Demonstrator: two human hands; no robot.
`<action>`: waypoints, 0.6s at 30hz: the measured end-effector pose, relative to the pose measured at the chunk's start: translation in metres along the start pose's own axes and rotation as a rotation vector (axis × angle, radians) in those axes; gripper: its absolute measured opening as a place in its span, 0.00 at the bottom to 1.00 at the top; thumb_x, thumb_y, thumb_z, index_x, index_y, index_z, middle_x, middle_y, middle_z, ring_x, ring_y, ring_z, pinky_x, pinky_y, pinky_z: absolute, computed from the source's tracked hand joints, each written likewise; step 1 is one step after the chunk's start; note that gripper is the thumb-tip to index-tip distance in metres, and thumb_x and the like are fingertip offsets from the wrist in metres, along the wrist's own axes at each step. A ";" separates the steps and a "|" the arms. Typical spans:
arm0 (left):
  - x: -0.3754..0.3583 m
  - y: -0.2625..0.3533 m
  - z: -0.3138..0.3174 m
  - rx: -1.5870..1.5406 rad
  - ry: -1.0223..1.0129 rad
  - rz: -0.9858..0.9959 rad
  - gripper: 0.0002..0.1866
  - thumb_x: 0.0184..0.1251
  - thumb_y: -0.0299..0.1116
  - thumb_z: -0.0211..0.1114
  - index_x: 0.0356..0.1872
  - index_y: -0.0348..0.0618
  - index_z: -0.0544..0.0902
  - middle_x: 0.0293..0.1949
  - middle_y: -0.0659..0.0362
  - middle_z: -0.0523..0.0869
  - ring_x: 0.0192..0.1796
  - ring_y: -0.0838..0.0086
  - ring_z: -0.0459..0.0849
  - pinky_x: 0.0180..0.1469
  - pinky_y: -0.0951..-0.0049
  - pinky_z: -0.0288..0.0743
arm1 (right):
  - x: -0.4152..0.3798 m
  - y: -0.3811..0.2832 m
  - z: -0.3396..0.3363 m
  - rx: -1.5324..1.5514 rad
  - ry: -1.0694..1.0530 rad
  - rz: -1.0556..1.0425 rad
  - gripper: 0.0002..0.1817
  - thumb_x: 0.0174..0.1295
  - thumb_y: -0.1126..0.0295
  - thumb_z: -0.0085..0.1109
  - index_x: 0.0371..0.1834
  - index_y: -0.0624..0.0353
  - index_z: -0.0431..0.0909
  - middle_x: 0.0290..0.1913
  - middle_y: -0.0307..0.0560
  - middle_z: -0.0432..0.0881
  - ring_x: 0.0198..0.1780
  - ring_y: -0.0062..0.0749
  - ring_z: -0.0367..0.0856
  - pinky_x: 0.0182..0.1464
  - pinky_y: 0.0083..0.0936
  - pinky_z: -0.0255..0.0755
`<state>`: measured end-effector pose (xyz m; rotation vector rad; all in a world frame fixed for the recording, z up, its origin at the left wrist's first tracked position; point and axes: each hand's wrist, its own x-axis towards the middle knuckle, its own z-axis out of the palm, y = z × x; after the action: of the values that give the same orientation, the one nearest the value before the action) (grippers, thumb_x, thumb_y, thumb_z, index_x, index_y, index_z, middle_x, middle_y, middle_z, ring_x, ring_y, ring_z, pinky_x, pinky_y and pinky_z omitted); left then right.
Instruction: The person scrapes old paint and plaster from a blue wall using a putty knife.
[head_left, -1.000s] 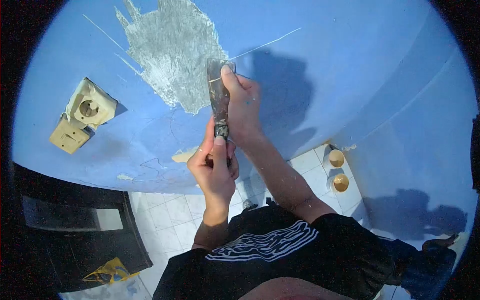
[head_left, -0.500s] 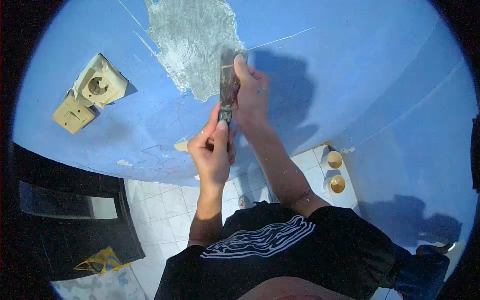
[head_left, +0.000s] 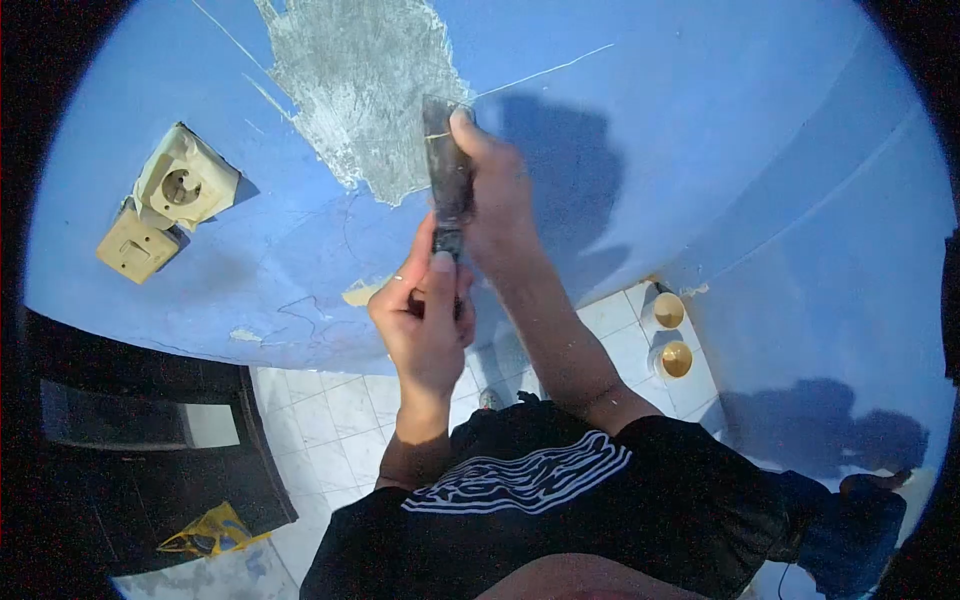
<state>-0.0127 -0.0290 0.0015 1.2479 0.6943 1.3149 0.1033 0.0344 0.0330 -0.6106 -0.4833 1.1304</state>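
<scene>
A putty knife (head_left: pixel 447 165) with a stained, dark metal blade is held upright in front of the blue wall (head_left: pixel 690 160). My left hand (head_left: pixel 422 325) is closed around its dark handle, with the thumb pressed along the front. Higher up, my right hand (head_left: pixel 497 195) grips the blade's right edge, its thumb near the top corner. The blade's upper end overlaps the lower right edge of a bare grey patch (head_left: pixel 360 100) on the wall. Part of the handle is hidden by my left fingers.
A wall socket (head_left: pixel 183 187) and a switch (head_left: pixel 137 247) sit to the left. Two cups (head_left: pixel 672 360) stand on the white tiled floor (head_left: pixel 330 420) by the right corner. At lower left are a dark piece of furniture (head_left: pixel 110 480) and a yellow plastic bag (head_left: pixel 213 532).
The view has shifted slightly, moving the wall patch and socket leftward. The putty knife has turned so that more of its blade face shows. Both hands keep their hold.
</scene>
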 end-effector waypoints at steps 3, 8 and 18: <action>-0.008 0.001 0.019 -0.056 0.008 0.047 0.20 0.76 0.27 0.56 0.66 0.36 0.76 0.24 0.65 0.78 0.16 0.88 0.66 0.15 0.84 0.57 | -0.002 0.004 -0.004 -0.022 0.010 0.034 0.18 0.73 0.56 0.53 0.28 0.54 0.78 0.22 0.30 0.72 0.21 0.15 0.67 0.24 0.20 0.61; -0.007 -0.016 -0.021 0.074 0.057 0.004 0.20 0.76 0.26 0.54 0.66 0.37 0.76 0.24 0.64 0.78 0.16 0.88 0.67 0.16 0.84 0.57 | 0.002 0.038 -0.011 -0.104 -0.027 -0.104 0.18 0.74 0.56 0.53 0.26 0.53 0.77 0.21 0.30 0.71 0.20 0.14 0.65 0.22 0.20 0.58; 0.031 -0.021 -0.014 0.025 -0.045 -0.079 0.19 0.76 0.27 0.58 0.65 0.37 0.77 0.24 0.64 0.79 0.17 0.88 0.68 0.18 0.85 0.59 | 0.017 0.016 -0.023 -0.214 0.056 -0.281 0.22 0.73 0.52 0.55 0.23 0.55 0.78 0.18 0.29 0.73 0.20 0.13 0.69 0.21 0.18 0.61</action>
<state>-0.0123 0.0077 -0.0140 1.2544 0.7228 1.2131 0.1134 0.0506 0.0059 -0.7335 -0.6259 0.7982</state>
